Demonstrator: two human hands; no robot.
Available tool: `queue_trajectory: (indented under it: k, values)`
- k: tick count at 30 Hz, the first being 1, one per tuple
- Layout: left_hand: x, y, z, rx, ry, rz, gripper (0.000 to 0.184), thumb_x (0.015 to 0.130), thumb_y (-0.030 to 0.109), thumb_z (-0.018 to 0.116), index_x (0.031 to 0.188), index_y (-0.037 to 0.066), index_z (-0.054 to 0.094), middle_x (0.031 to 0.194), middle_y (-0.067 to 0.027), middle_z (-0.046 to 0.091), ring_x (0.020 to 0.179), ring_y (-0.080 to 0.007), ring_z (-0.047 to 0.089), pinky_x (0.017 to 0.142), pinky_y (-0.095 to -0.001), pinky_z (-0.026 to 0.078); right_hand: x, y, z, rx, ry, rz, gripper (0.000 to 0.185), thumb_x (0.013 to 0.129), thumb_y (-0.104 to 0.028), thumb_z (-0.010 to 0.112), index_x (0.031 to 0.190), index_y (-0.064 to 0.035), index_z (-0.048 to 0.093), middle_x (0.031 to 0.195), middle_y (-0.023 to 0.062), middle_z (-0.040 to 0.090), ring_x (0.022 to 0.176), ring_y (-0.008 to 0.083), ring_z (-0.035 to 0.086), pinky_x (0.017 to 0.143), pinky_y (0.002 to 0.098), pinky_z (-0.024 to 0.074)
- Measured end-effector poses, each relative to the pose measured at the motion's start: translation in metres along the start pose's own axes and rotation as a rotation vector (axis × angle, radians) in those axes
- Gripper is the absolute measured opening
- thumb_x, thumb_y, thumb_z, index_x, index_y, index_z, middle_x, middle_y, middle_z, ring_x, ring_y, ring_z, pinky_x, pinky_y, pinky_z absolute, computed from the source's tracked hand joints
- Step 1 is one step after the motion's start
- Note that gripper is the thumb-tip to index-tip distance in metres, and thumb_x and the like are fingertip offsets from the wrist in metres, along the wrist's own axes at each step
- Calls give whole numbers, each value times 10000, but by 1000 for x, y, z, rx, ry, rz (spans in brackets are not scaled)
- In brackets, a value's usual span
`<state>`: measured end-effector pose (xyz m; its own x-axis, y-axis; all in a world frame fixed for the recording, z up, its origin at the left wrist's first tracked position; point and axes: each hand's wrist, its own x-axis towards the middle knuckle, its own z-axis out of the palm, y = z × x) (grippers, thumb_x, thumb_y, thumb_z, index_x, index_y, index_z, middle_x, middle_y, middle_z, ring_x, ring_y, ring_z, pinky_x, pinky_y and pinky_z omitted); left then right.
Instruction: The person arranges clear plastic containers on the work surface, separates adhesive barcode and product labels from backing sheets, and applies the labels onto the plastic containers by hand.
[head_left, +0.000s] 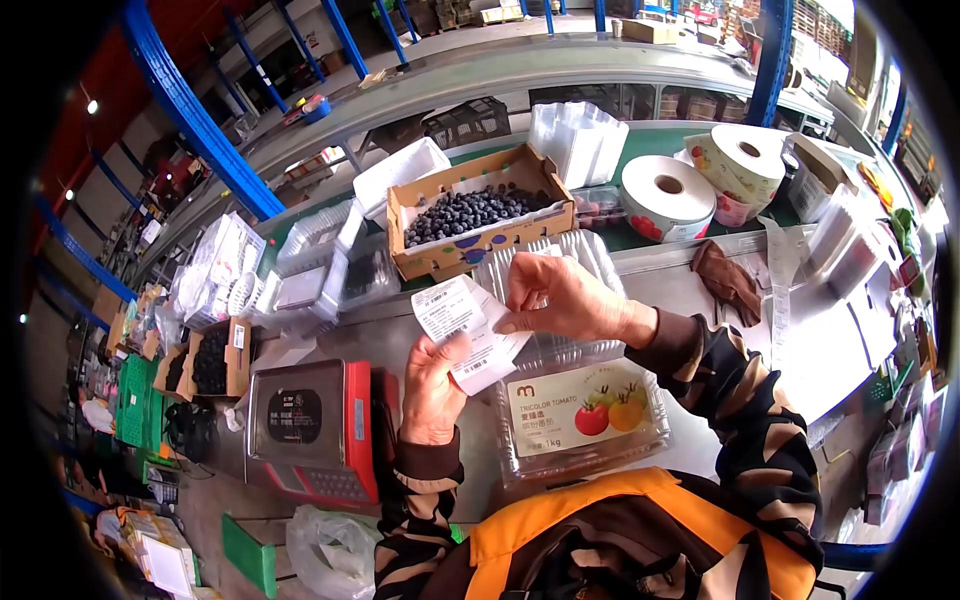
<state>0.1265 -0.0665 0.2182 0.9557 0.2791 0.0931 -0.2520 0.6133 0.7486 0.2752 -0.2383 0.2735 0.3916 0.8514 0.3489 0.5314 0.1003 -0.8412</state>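
While the left grip [436, 392] pinches the printed barcode labels [470, 325], the right grip [562, 297] has its fingertips closed at their upper edge. Both are above the desk [430, 315], near the clear clamshell box [590, 450] labelled "TRICOLOR TOMATO".

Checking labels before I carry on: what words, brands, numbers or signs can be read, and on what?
"TRICOLOR TOMATO": tomato label on the clear plastic box.
"1kg": same label, low down.
"m": logo, same label, top left.
Chinese characters, same label: too blurred to quote surely.
Paper labels in hand: barcodes and print, too small.
Black sticker on the red machine: too small.
Printed roll: unreadable.
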Motion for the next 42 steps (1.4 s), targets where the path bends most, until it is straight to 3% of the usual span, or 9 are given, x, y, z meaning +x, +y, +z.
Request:
queue_trajectory:
  k: [5, 10, 18, 20, 24, 30, 34, 39, 42]
  values:
    - [0, -5, -3, 29, 37, -25, 265, 953, 106, 594, 1207, 36, 567, 1121, -76, 660, 998, -174, 664, 870, -329, 560, -6, -8, -4, -187, -135, -174, 264, 778, -17, 733, 1023, -46, 639, 806, 77, 657, 737, 202, 679, 656, 318, 538]
    - [-1, -16, -2, -79, 97, -110, 229, 965, 108, 564, 1189, 63, 579, 1081, -40, 669, 949, -139, 668, 807, -299, 571, -14, -10, -7, -401, -105, -364, 209, 766, -61, 741, 957, -72, 659, 812, 61, 628, 749, 231, 657, 642, 339, 537]
    - [-5, -15, 2, -129, 82, -26, 325, 906, 32, 512, 1226, 19, 571, 1191, -149, 628, 1075, -248, 638, 918, -368, 542, -49, -6, 1, -706, 50, -692, 287, 654, -130, 711, 941, -149, 709, 1080, -5, 601, 892, 181, 608, 698, 294, 541]
    - [-11, 7, -11, -197, 271, 217, 388, 884, 22, 503, 1268, -21, 526, 1253, -196, 581, 1155, -290, 589, 1003, -425, 500, -60, -8, -2, -551, 94, -589, 207, 711, -119, 756, 913, -139, 713, 1006, -5, 647, 865, 155, 629, 703, 284, 537]
    - [-28, 84, -57, 89, 302, 554, 431, 859, 38, 540, 1265, -83, 468, 1203, -174, 570, 1175, -282, 548, 997, -492, 502, -38, 12, -48, -55, 515, 196, 209, 849, -199, 759, 920, -8, 714, 736, 60, 683, 685, 90, 626, 637, 260, 517]
    - [-34, 90, -63, 325, -57, 240, 350, 891, 238, 688, 1037, -43, 540, 869, -135, 614, 708, -248, 650, 767, -443, 585, -8, 65, -48, -217, 205, 372, 302, 789, -288, 786, 864, -1, 726, 737, 95, 705, 636, 150, 658, 625, 289, 524]
    - [-35, 0, -146, 276, 310, -109, 310, 945, 229, 615, 1136, -1, 531, 930, -151, 632, 795, -278, 677, 731, -432, 588, -9, 48, -29, -711, 215, 299, 429, 681, -428, 826, 838, -54, 685, 720, 86, 682, 714, 275, 684, 644, 350, 533]
    - [-64, -90, -177, 344, 369, -397, 244, 973, 124, 490, 1175, -14, 503, 1007, -145, 654, 820, -274, 682, 717, -409, 585, -36, 44, -52, -919, 475, 18, 221, 800, -149, 736, 891, -71, 550, 691, 85, 611, 616, 258, 639, 541, 363, 484]
    - [-88, -122, -187, 589, 402, -573, 262, 912, 156, 561, 1100, -20, 609, 954, -154, 658, 838, -261, 658, 745, -350, 516, -70, -29, -40, -628, 20, 50, 258, 770, -219, 774, 913, -87, 605, 741, 43, 608, 659, 222, 637, 582, 348, 517]
